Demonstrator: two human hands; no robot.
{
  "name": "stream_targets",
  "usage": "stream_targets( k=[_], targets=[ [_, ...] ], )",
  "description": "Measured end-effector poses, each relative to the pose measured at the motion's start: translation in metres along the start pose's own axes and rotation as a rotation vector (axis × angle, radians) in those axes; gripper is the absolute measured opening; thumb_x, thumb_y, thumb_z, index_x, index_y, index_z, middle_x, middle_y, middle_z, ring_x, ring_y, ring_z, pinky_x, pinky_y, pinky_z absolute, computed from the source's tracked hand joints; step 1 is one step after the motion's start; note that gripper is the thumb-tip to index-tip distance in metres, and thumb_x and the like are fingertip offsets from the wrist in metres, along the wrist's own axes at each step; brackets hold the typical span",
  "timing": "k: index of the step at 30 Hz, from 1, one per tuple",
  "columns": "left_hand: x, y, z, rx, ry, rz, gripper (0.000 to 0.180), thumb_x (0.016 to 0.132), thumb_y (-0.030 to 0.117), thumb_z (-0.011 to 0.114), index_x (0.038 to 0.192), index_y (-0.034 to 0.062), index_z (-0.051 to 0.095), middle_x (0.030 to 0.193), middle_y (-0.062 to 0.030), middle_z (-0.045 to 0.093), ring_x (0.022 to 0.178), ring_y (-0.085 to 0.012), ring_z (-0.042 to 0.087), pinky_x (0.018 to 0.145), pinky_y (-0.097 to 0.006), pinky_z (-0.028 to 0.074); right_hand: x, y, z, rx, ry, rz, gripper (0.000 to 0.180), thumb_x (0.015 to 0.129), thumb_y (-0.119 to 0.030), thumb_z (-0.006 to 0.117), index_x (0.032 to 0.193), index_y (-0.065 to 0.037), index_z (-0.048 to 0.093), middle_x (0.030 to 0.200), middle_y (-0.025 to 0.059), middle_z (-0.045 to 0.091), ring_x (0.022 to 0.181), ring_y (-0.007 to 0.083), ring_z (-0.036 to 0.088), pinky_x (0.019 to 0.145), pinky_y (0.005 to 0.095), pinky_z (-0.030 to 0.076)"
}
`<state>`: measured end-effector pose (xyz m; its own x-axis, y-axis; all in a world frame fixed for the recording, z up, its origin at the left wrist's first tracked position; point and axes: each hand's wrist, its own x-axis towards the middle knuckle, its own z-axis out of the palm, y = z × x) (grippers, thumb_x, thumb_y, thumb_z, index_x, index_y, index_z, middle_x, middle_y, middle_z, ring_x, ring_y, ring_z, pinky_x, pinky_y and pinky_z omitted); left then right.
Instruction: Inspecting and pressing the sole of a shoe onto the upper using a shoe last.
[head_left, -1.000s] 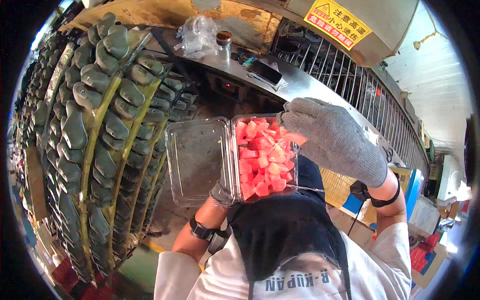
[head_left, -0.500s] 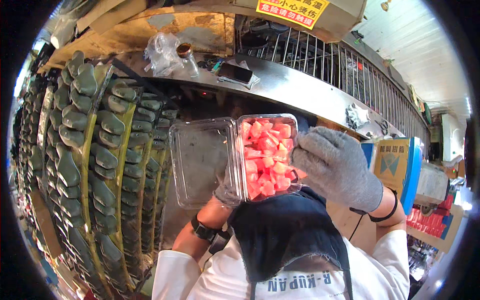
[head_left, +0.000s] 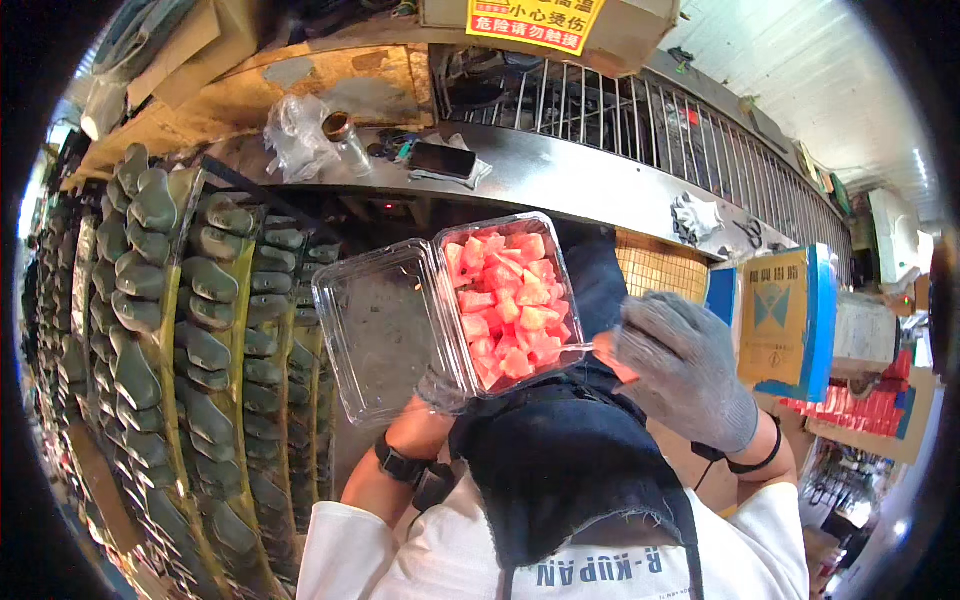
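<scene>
Left hand (head_left: 438, 388) under fruit box (head_left: 505, 300), apparently

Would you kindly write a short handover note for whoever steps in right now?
Left hand: gloved, holding the clear hinged box from underneath, lid open to the left.
Right hand: gloved, holding a thin clear fork whose tip reaches into the red fruit cubes.
Done: box open, still full of cubes.
Left: no cube lifted out yet.
</scene>
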<state>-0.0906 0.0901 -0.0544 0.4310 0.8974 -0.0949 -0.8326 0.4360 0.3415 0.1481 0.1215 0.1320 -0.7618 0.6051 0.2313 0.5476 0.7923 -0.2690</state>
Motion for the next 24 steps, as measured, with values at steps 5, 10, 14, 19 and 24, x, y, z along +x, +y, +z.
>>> stream_targets(
  k=[5, 10, 14, 19, 24],
  targets=[
    [0.002, -0.001, 0.006, 0.017, 0.051, -0.063, 0.070, 0.112, 0.054, 0.035, 0.168, 0.0125, 0.025, 0.170, -0.0156, 0.034, 0.151, -0.0357, 0.043, 0.127, -0.054, 0.035, 0.027, 0.007, -0.007, 0.000, -0.142, 0.057, 0.045, 0.074, -0.013, 0.079, 0.116, -0.011, 0.064, 0.113, 0.0096, 0.058, 0.105, 0.0325, 0.063, 0.088, 0.0436, 0.055],
    [-0.008, 0.010, 0.011, -0.059, -0.006, -0.067, 0.073, 0.111, 0.057, 0.035, 0.168, 0.0136, 0.025, 0.171, -0.0160, 0.032, 0.152, -0.0379, 0.042, 0.127, -0.054, 0.034, 0.034, 0.006, -0.020, -0.029, -0.200, 0.003, 0.040, 0.077, -0.015, 0.078, 0.114, -0.010, 0.064, 0.115, 0.0083, 0.061, 0.108, 0.0302, 0.064, 0.089, 0.0421, 0.055],
    [-0.020, -0.001, -0.013, -0.450, -0.131, -0.079, 0.073, 0.111, 0.057, 0.035, 0.168, 0.0139, 0.025, 0.171, -0.0159, 0.032, 0.152, -0.0384, 0.041, 0.128, -0.055, 0.033, 0.042, 0.001, -0.016, -0.034, -0.265, -0.061, 0.037, 0.079, -0.017, 0.076, 0.115, -0.011, 0.066, 0.115, 0.0078, 0.062, 0.109, 0.0281, 0.065, 0.090, 0.0408, 0.056],
    [-0.031, -0.001, -0.010, -0.245, 0.101, 0.000, 0.066, 0.113, 0.048, 0.034, 0.169, 0.0140, 0.023, 0.171, -0.0157, 0.032, 0.153, -0.0348, 0.040, 0.128, -0.052, 0.033, 0.061, -0.005, 0.005, -0.019, -0.375, -0.114, 0.032, 0.083, -0.017, 0.072, 0.114, -0.011, 0.066, 0.110, 0.0075, 0.063, 0.108, 0.0270, 0.065, 0.087, 0.0397, 0.056],
    [-0.040, 0.000, -0.011, -0.287, -0.004, 0.055, 0.062, 0.114, 0.040, 0.035, 0.168, 0.0128, 0.024, 0.170, -0.0147, 0.033, 0.153, -0.0319, 0.040, 0.129, -0.049, 0.034, 0.067, -0.012, 0.034, 0.012, -0.387, -0.234, 0.031, 0.084, -0.017, 0.070, 0.114, -0.010, 0.065, 0.105, 0.0074, 0.062, 0.105, 0.0265, 0.066, 0.084, 0.0400, 0.057]
  ],
)
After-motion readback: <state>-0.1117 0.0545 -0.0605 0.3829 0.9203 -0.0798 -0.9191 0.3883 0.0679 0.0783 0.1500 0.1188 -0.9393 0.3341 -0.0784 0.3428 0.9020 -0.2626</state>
